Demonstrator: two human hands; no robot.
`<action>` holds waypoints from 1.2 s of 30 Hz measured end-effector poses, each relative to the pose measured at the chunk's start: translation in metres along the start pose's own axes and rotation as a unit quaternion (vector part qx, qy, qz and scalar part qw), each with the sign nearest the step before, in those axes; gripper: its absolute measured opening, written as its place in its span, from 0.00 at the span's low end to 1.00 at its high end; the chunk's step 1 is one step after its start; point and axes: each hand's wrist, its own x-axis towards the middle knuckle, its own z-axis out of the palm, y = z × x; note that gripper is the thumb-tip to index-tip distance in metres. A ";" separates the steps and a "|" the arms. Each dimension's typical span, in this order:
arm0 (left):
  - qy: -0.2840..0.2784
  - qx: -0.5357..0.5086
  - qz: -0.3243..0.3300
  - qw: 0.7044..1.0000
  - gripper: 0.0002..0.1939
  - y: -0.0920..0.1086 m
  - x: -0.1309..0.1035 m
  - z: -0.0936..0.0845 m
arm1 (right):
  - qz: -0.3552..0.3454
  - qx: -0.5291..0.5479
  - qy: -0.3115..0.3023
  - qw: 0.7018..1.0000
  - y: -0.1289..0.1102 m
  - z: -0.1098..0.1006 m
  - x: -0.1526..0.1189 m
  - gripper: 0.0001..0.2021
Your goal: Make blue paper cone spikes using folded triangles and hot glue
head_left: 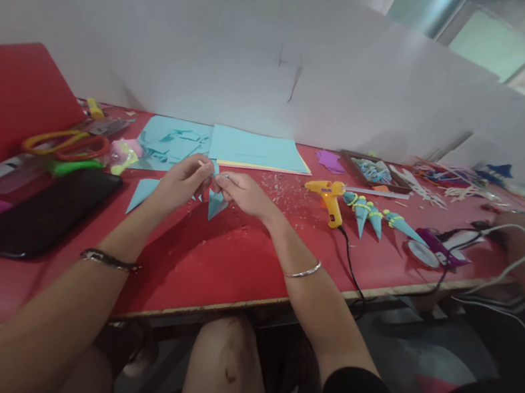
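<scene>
Glue gun [335, 205] (yellow) right of held paper [215, 206]

The small marks on the yellow glue gun [327, 198] are too blurred to read.

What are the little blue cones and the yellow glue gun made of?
The blue cones look like matte paper, since they seem rolled from thin, flat-coloured sheet. The glue gun is probably hard plastic: its yellow body looks smooth and moulded.
</scene>
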 end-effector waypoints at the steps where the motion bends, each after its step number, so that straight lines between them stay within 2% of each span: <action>1: -0.008 0.007 0.011 1.000 0.07 -0.001 0.000 -0.001 | 0.007 0.024 -0.008 1.000 0.001 0.000 0.000 0.16; 4: -0.017 0.048 0.031 0.998 0.09 -0.003 -0.001 -0.003 | 0.014 0.056 -0.019 0.998 0.002 -0.001 -0.001 0.15; 8: 0.008 0.114 0.037 0.993 0.11 -0.004 -0.001 -0.005 | -0.004 0.044 -0.019 0.999 0.004 0.000 -0.001 0.15; 12: 0.024 0.159 0.042 0.986 0.13 -0.001 -0.002 -0.007 | -0.039 -0.041 0.007 0.998 0.008 0.001 0.000 0.16; 17: 0.018 0.148 0.019 0.989 0.15 -0.004 -0.002 -0.007 | -0.055 -0.174 0.028 0.983 0.007 0.000 0.001 0.17; 20: 0.015 0.118 -0.012 0.993 0.16 -0.006 -0.001 -0.005 | -0.017 -0.268 0.028 0.963 0.004 0.000 0.001 0.17; 26: 0.029 0.089 -0.075 0.993 0.18 -0.005 0.001 0.000 | 0.040 -0.428 0.017 0.903 -0.001 0.000 0.001 0.18; 32: 0.021 0.016 -0.132 0.991 0.21 -0.005 0.001 0.002 | 0.069 -0.508 0.008 0.859 -0.009 0.003 -0.001 0.21; 36: 0.013 -0.023 -0.157 0.987 0.21 -0.006 0.001 0.002 | 0.067 -0.533 0.008 0.844 -0.013 0.002 -0.003 0.23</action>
